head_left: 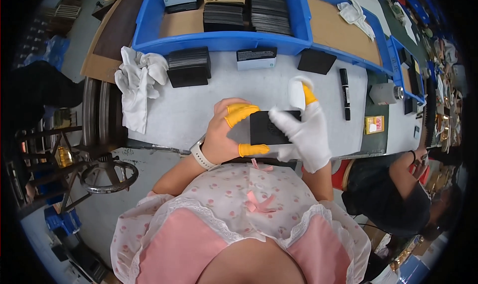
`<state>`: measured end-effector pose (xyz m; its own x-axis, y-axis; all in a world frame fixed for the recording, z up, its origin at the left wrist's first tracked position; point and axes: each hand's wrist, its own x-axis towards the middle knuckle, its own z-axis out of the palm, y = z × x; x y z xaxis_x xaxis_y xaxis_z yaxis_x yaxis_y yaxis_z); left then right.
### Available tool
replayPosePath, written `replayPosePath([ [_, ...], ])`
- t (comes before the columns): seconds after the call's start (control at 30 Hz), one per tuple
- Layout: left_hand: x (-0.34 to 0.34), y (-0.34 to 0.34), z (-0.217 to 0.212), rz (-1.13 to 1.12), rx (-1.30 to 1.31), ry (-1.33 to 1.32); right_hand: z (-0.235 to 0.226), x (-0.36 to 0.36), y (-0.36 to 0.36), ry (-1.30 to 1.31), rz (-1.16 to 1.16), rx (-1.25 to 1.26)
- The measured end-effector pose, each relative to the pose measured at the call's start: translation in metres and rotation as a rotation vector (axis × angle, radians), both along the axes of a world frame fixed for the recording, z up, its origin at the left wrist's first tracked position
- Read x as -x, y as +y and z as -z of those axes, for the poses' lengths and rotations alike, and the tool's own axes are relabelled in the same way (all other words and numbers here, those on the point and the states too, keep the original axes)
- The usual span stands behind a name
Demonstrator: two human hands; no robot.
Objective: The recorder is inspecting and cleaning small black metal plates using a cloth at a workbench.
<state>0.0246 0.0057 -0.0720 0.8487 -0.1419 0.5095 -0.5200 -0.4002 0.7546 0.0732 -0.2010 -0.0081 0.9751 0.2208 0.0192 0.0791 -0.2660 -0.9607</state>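
Fingers and thumb of the left hand (220, 138), capped in yellow, grip a black plate (264, 130), the fingertips at its upper edge and the thumb at its lower edge. It is held up in front of the person's chest, near the front edge of the table. The right hand (311, 134), in a white glove (315, 147), reaches across the right part of the plate, covering some of its face; whether it is closed on the plate I cannot tell. A yellow cap (309, 93) shows on one of its raised fingers, beside a blurred bit of white cloth (297, 93). A watch with a pale strap (200, 157) sits on the left wrist.

Beyond the hands, on the pale table top (224, 87), stand a black stack (189, 67), a black and light-blue box (256, 59) and another black plate (317, 61), side by side along a blue bin (224, 44). More black stacks (270, 12) fill part of that bin. Crumpled white cloth (137, 87) lies at the left end of the table. To the right are a black marker (345, 94), a small yellow box (374, 125) and a metal can (384, 93). Farther right, a co-worker in dark clothing (391, 194) sits apart.
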Motion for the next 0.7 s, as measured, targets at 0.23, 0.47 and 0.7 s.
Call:
replayPosePath([
  [0.23, 0.009, 0.002, 0.003, 0.031, 0.143, 0.097, -0.007, -0.015, -0.045, 0.15, 0.541, -0.226],
  [0.47, 0.009, 0.005, -0.002, 0.044, 0.108, 0.056, -0.007, -0.006, -0.041, 0.192, 0.587, -0.214],
  [0.7, 0.008, 0.003, -0.012, 0.029, 0.023, 0.014, -0.018, 0.006, -0.024, 0.108, 0.273, -0.148],
])
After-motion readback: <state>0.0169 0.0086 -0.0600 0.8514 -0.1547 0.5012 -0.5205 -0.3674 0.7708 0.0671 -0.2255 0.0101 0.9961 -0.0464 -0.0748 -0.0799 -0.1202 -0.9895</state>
